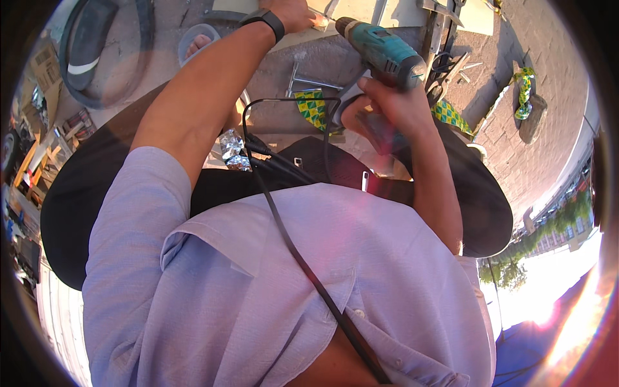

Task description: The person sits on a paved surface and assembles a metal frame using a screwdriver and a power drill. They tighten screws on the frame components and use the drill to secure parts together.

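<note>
My right hand (400, 106) is wrapped around the handle of a teal cordless drill (380, 51). The drill lies slantwise, its dark chuck pointing up and left toward my other hand. At the upper edge, my left hand (293, 14), with a dark band on the wrist, has its fingers closed just beside the chuck. A small pale piece (320, 22) shows at those fingertips, too small to name. Part of that hand is cut off by the picture's edge. Below the drill, a T-shaped metal tool (316, 82) rests on the ground.
Black rubber tubing (64, 58) lies coiled at far left. Metal hand tools (442, 13) and scissors (442, 63) sit right of the drill. A stone (532, 121) with a green-yellow strip is farther right. A black cable (284, 226) crosses my shirt; crumpled foil (233, 149) shows near my lap.
</note>
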Demonstrator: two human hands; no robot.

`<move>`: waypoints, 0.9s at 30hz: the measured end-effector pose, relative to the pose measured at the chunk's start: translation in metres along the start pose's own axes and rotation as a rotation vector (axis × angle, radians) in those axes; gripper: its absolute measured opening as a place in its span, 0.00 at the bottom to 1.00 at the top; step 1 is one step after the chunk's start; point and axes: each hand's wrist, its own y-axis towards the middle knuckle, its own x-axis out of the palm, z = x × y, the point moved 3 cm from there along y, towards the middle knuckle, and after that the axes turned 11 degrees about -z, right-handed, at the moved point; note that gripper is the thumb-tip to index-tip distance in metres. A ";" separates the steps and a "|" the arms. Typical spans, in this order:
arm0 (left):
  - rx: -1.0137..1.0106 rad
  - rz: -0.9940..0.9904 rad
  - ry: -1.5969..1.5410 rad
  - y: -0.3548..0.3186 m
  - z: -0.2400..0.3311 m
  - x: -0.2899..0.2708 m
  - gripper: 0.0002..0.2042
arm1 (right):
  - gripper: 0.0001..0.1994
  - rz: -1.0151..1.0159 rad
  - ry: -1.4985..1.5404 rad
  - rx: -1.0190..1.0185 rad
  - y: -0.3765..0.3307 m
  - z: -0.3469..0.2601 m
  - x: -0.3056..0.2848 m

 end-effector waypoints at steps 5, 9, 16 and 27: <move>-0.004 0.005 -0.018 0.001 0.001 0.001 0.61 | 0.19 0.064 -0.036 -0.097 -0.020 0.009 0.006; -0.052 -0.003 0.003 -0.001 0.005 -0.008 0.62 | 0.16 0.089 -0.217 -0.100 -0.039 -0.002 0.017; -0.129 -0.036 0.062 0.002 0.021 -0.021 0.65 | 0.16 0.155 -0.386 -0.241 -0.033 -0.009 0.032; -0.112 -0.020 0.079 0.001 0.019 -0.019 0.64 | 0.15 0.132 -0.458 -0.218 -0.026 -0.013 0.038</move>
